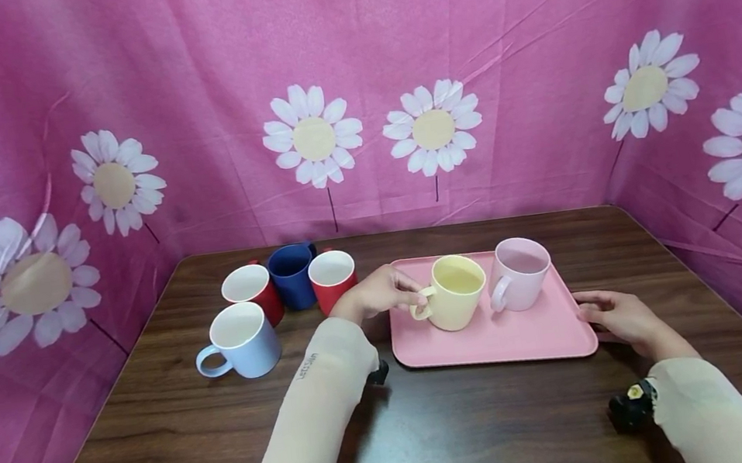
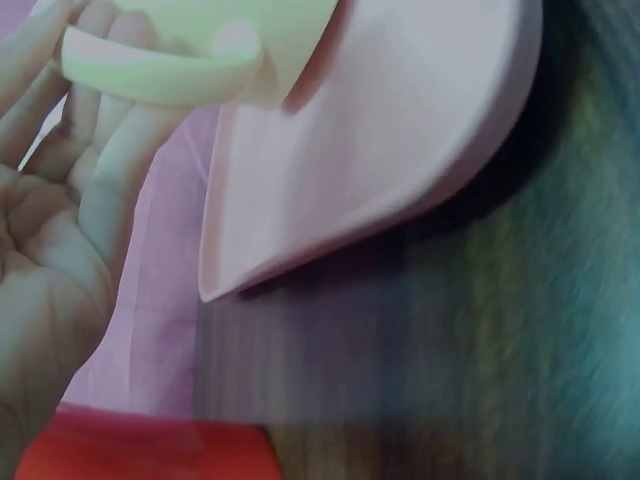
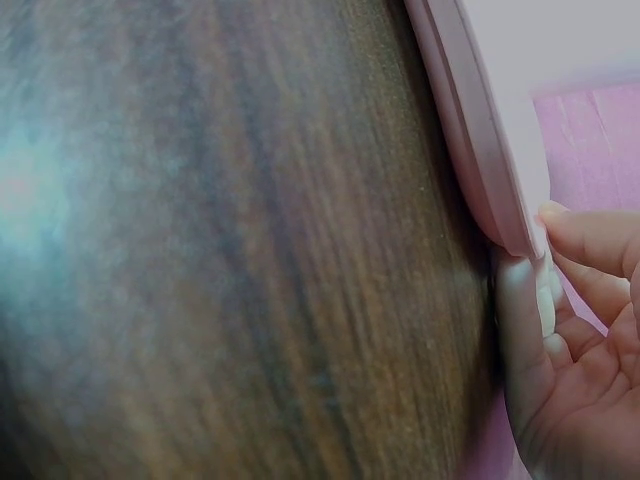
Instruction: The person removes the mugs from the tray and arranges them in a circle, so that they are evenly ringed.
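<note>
The left hand (image 1: 379, 291) has its fingers at the handle of a yellow mug (image 1: 455, 291); the wrist view shows the fingers (image 2: 95, 150) fairly straight, lying behind the handle, so whether they truly grip it cannot be told. The mug stands upright on a pink tray (image 1: 497, 336), just beyond the fingertips. Beside it, farther from this hand, a pink mug (image 1: 520, 273) stands on the same tray. The right hand (image 1: 617, 315) rests relaxed against the tray's near right corner, fingertips (image 3: 590, 235) touching its rim. Behind the left hand, on the dark wooden counter (image 1: 229, 438), stand two red mugs (image 1: 332, 277), a dark blue mug (image 1: 292, 273) and a light blue mug (image 1: 241, 341). Small writing on the left sleeve (image 1: 326, 402) is too small to read.
</note>
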`<move>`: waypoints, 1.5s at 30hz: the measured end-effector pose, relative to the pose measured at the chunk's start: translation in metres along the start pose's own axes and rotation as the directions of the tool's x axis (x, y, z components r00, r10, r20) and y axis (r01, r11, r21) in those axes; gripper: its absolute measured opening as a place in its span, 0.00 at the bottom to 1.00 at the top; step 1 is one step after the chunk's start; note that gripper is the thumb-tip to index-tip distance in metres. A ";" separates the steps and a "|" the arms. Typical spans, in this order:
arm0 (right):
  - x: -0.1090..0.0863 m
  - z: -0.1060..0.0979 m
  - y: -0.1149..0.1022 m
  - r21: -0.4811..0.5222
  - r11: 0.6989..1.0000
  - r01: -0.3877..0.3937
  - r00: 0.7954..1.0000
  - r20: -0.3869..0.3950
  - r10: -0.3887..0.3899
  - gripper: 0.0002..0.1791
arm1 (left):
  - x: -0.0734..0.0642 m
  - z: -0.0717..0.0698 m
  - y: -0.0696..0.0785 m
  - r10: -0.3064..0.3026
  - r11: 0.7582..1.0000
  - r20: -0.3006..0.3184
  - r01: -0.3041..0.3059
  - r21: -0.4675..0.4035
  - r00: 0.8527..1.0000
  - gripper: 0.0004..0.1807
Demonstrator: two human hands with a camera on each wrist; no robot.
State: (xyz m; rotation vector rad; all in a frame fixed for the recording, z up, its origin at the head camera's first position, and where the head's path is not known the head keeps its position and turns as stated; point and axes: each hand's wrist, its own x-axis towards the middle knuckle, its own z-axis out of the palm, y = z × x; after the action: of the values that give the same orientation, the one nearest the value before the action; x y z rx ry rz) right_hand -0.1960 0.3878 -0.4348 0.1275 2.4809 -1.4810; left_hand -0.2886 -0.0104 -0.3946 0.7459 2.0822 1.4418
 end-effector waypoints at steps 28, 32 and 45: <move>-0.001 0.000 -0.003 -0.038 0.999 -0.016 1.000 -0.001 0.016 0.30 | -0.043 -0.016 -0.002 0.191 0.981 0.229 -0.180 -0.065 0.955 0.11; -0.001 0.000 -0.004 -0.036 0.999 -0.013 1.000 -0.003 0.013 0.30 | -0.057 -0.017 -0.007 0.235 0.972 0.243 -0.221 -0.084 0.941 0.11; -0.001 0.001 -0.003 -0.018 1.000 -0.007 1.000 -0.004 0.007 0.30 | -0.101 -0.029 -0.023 0.302 0.953 0.218 -0.300 -0.042 0.928 0.08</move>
State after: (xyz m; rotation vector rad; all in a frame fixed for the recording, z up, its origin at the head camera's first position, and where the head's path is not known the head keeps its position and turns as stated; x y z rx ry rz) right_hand -0.1952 0.3855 -0.4322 0.1356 2.4931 -1.4572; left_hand -0.2378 -0.1051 -0.3982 1.2093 1.8477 1.4434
